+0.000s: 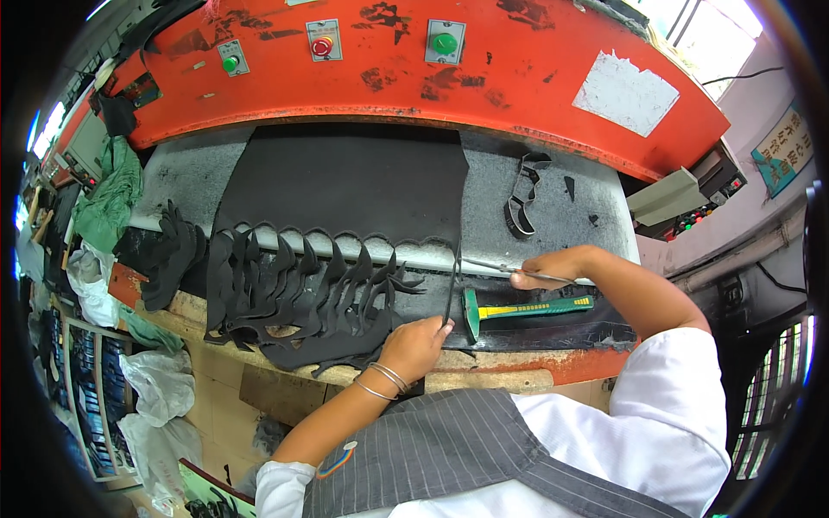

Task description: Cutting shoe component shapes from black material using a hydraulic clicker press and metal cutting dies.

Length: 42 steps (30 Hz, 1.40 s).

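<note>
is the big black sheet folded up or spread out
Spread out: the large black sheet lies flat across the grey work surface, no fold showing.

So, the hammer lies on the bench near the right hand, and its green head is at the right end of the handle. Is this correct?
Not quite: the green head is at the left end of the handle, as the head view shows.
</note>
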Each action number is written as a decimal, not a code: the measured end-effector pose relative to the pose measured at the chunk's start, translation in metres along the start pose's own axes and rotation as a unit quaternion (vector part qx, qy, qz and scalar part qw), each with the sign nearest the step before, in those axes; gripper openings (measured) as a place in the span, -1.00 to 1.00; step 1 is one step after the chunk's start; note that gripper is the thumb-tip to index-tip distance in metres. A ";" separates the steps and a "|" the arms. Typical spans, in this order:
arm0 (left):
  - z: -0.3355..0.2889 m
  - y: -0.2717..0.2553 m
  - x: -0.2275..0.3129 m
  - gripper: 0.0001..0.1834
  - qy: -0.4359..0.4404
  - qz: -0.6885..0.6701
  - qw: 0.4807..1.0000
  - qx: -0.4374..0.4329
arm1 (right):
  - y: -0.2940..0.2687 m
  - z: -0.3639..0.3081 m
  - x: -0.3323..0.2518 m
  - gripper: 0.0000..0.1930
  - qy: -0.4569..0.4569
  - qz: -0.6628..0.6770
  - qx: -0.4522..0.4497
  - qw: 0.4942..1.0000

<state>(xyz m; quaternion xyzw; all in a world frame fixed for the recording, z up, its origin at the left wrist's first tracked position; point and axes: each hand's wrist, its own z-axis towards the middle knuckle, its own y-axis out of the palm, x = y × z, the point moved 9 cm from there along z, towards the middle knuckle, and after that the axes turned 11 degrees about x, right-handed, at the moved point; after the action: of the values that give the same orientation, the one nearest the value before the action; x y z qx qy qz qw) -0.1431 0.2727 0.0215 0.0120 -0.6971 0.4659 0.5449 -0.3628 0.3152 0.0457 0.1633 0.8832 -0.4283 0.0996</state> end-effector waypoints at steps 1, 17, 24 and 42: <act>-0.002 -0.003 -0.002 -0.75 0.000 0.012 1.000 0.006 | 0.003 0.000 0.006 0.15 -0.002 0.000 0.000 1.000; -0.011 -0.027 0.004 -0.76 0.043 0.063 0.996 0.054 | -0.007 0.028 -0.044 0.01 0.031 0.094 0.054 0.994; 0.003 -0.069 -0.039 -0.42 -0.080 0.219 0.958 0.169 | -0.002 0.037 -0.054 0.02 0.012 0.063 0.050 0.997; 0.002 -0.112 -0.089 -0.59 -0.037 0.125 0.974 0.186 | -0.012 0.096 -0.143 -0.03 0.022 0.009 0.112 0.993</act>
<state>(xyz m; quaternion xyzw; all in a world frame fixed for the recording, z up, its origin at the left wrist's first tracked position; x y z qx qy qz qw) -0.0500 0.1642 0.0239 0.0434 -0.6141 0.6508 0.4443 -0.2317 0.2032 0.0405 0.1908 0.8299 -0.5202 0.0656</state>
